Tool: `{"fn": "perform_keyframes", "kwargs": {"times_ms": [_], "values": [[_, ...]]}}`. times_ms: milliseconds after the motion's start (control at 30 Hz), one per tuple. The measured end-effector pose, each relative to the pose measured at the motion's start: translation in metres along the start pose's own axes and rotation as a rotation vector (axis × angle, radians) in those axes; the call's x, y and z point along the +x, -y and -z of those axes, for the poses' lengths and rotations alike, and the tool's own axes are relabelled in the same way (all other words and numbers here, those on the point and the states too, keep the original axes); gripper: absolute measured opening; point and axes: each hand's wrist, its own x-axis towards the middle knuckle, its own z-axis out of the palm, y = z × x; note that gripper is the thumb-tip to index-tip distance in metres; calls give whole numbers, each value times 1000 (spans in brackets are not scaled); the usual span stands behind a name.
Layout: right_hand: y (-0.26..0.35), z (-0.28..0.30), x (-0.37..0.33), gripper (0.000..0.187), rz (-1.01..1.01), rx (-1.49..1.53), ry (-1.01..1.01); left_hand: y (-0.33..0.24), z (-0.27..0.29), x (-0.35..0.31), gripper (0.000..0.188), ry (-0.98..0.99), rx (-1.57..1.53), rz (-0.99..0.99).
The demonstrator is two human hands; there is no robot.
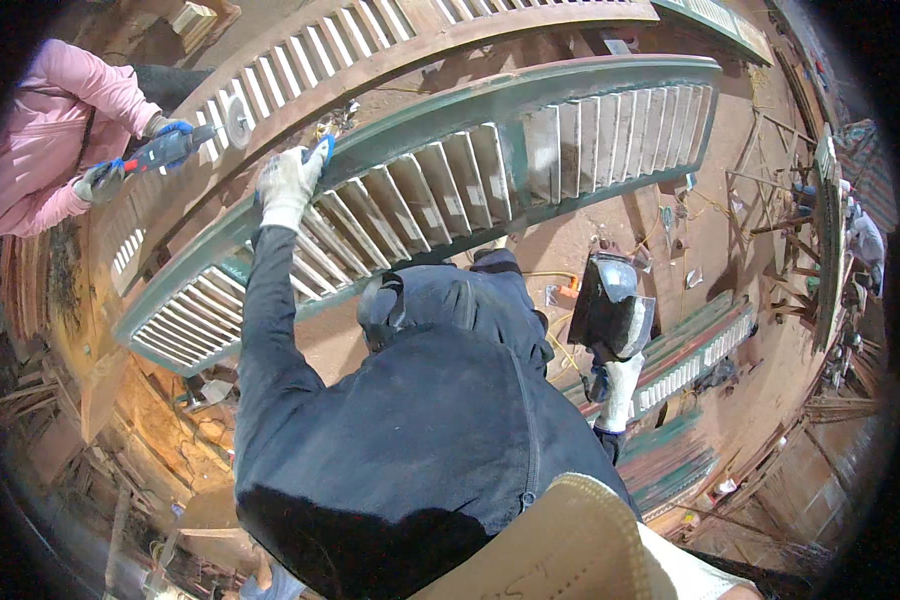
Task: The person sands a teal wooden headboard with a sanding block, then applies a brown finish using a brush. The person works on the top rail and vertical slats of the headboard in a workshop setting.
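Observation:
My left hand (290,187), in a white and blue glove, is closed over the far rail of a long louvered shutter (515,150). The shutter has a worn green frame and bare, pale slats, several of them tilted. On the right, my gloved right hand (624,385) is wrapped round the near end of a black hand-held tool with a shiny silver part (610,305). The tool is held apart from the shutter, and its exact kind cannot be made out. My dark sleeves and jacket front hide part of the shutter's near edge.
At the far left a person in a pink top (60,130) works with an angle grinder (170,150) at another louvered shutter (300,60). More green shutters (685,370) lie at the right. Wooden frames (770,170), cords and scraps are on the floor.

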Motion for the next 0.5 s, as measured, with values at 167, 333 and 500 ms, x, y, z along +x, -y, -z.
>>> {"fn": "perform_keyframes", "kwargs": {"times_ms": [167,333,500], "values": [[1,6,-6,34,-15,57,14,-3,14,-60,54,-142,48,2],[-26,16,1,33,-17,36,3,-7,14,-105,45,-266,63,-84],[-8,1,-3,28,-2,57,19,-10,22,-123,46,-286,69,-116]]}}
